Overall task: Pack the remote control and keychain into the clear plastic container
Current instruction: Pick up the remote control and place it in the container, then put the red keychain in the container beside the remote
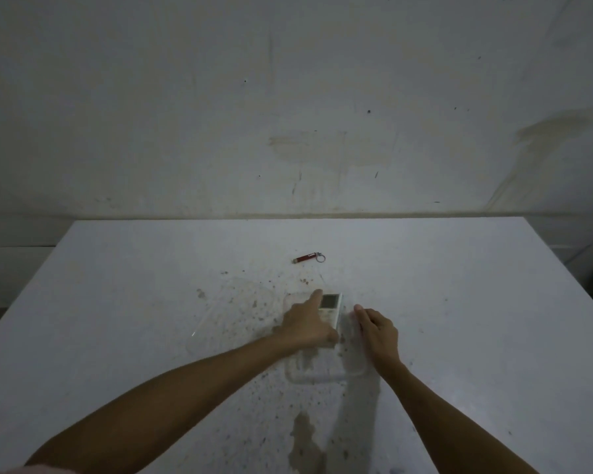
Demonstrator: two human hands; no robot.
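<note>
The left hand (307, 325) has its grip around the remote (330, 311), just below the middle of the frame, and holds it in the clear box (322, 371). The right hand (377, 331) rests on the box's right edge with its grip loose, fingers a little apart.

The remote looks tilted, one end raised, so it might slip or sit crooked. The clear box is light and hard to see, and it might slide if the right hand lets go. The keychain (308, 258) lies higher up on the table (459, 302), well apart, not packed yet.

I count one remote, one keychain, one box, and what looks like one clear lid (226, 313) at its left.
</note>
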